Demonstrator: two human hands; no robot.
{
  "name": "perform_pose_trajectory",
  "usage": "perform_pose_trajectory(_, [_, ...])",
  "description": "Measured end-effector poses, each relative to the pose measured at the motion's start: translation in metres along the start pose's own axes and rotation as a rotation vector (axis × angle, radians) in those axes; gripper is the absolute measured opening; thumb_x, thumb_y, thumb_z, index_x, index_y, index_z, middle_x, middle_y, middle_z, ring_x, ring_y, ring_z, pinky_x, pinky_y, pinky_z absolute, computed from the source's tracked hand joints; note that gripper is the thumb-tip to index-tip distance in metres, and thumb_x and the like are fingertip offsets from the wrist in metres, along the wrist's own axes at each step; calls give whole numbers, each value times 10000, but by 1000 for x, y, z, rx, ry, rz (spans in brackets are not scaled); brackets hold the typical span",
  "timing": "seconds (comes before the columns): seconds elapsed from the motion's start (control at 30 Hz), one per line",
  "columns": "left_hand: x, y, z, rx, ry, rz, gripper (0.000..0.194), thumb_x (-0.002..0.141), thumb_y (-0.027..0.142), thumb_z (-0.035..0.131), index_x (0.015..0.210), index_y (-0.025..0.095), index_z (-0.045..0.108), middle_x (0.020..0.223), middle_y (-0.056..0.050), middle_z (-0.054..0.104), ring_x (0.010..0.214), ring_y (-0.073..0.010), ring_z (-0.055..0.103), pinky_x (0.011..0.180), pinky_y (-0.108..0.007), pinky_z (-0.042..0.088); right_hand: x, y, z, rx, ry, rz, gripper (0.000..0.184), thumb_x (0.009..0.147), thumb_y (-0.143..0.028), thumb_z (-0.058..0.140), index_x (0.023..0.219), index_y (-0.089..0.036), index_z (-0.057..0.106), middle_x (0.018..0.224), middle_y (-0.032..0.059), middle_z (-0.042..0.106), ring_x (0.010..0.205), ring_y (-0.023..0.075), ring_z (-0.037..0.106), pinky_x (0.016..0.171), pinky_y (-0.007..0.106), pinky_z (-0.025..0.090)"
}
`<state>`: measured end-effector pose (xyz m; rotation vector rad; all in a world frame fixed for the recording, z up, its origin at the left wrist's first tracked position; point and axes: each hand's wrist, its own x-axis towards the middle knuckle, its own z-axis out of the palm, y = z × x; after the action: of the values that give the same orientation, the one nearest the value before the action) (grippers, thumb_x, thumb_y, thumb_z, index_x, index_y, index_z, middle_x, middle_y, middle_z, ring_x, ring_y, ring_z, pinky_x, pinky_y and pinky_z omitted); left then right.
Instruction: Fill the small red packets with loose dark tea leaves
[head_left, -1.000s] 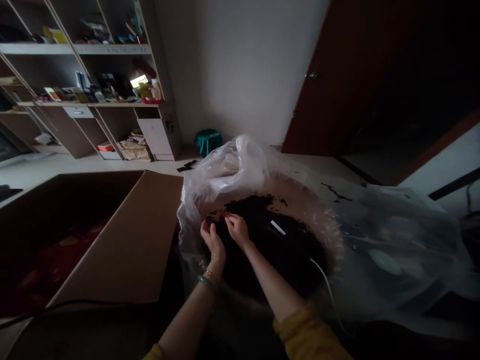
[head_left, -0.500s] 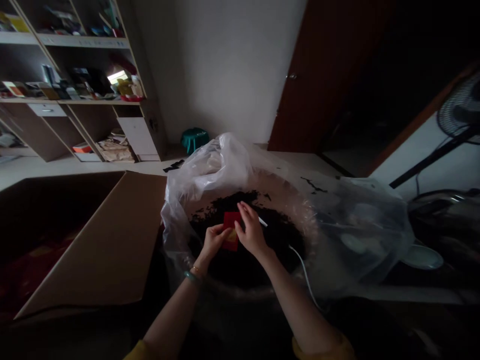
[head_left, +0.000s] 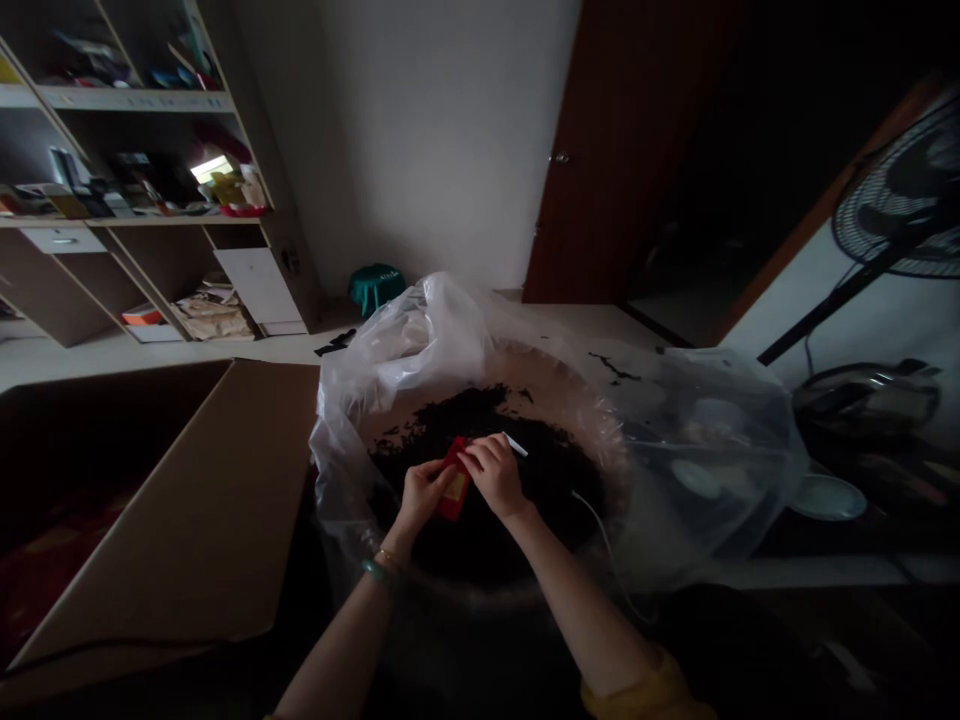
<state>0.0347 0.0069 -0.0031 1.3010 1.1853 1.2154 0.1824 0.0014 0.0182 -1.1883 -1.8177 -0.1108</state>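
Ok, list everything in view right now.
dark flakes: a heap, near-black, in the bag
clear plastic bag: one, clear, around the flakes
red packet: one, red and yellow, between the hands
white cable: one, white, over the flakes
cardboard box: one, brown, open, at left
shelving unit: one, beige, back left
green stool: one, green, behind the bag
door: one, reddish-brown, back right
standing fan: one, black, far right
plate: one, white, far right
left hand: one, on the packet
right hand: one, on the packet

Small red packet (head_left: pixel 453 482), gold panel, tilted, over dark loose flakes (head_left: pixel 450 412)
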Motion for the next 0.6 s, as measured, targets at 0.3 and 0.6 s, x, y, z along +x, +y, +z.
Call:
perform_pose_trajectory(0.3, [-3, 3, -1, 92, 19, 25, 242, 624, 337, 737, 816, 194, 767, 764, -38, 753, 669, -216, 663, 653, -308, 522, 10, 5, -40, 189, -314, 120, 62, 795, -169, 591, 755, -204, 623, 766, 40, 651, 737, 175, 606, 697, 290, 471])
perform_pose_trajectory(0.6, [-8, 3, 1, 99, -155, -43, 277, 587, 345, 788, 806, 179, 763, 715, -45, 744, 638, -206, 665, 614, -291, 524, -18, 12, -32, 374, -276, 481, 99, 703, -301, 693, 683, -210, 658, 652, 14, 698, 626, 190, 649, 639, 288, 493])
